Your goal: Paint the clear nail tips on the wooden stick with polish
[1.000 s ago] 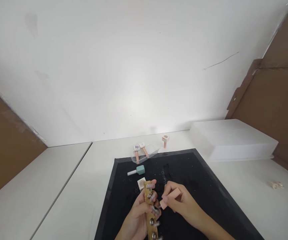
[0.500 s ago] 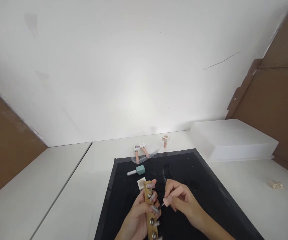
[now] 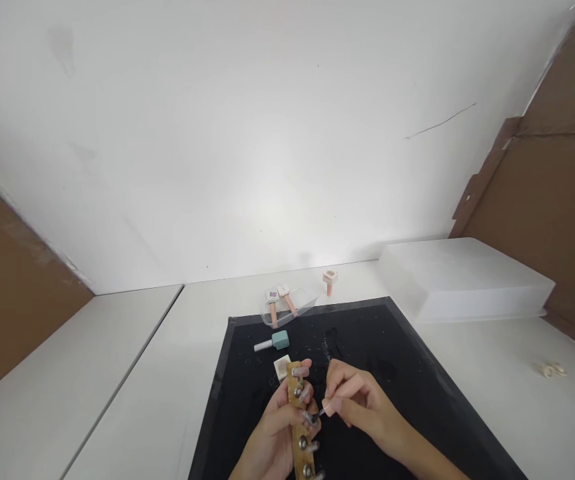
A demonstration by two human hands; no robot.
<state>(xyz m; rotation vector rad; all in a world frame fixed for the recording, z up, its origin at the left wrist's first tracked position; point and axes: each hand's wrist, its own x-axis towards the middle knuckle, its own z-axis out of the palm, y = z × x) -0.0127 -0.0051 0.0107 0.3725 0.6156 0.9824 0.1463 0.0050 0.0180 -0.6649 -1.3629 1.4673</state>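
My left hand [image 3: 276, 427] is closed around a narrow wooden nail display stand [image 3: 297, 427], which carries several greyish false nails [image 3: 301, 371] on round metal mounts. My right hand [image 3: 362, 400] pinches the pink cap of a nail polish brush [image 3: 350, 389]. The dark brush tip touches or nearly touches a false nail [image 3: 310, 417] midway along the stand, close to my left thumb. Just beyond the stand's upper end lies a square white polish bottle [image 3: 282, 367], partly hidden by it. A teal bottle with a white cap [image 3: 280, 341] rests on its side farther back.
A black mat [image 3: 367, 340] lies under the hands on the white table [image 3: 177, 373]. At its back edge, a clear tray [image 3: 307, 307] holds two pink-capped bottles [image 3: 274, 308]. Another such bottle [image 3: 330, 280] is behind. A translucent bin [image 3: 472, 280] and small cream rings [image 3: 550, 370] are at right.
My right hand has shifted slightly left, bringing the brush tip farther over the false nail. My left hand and the stand stay almost in place.
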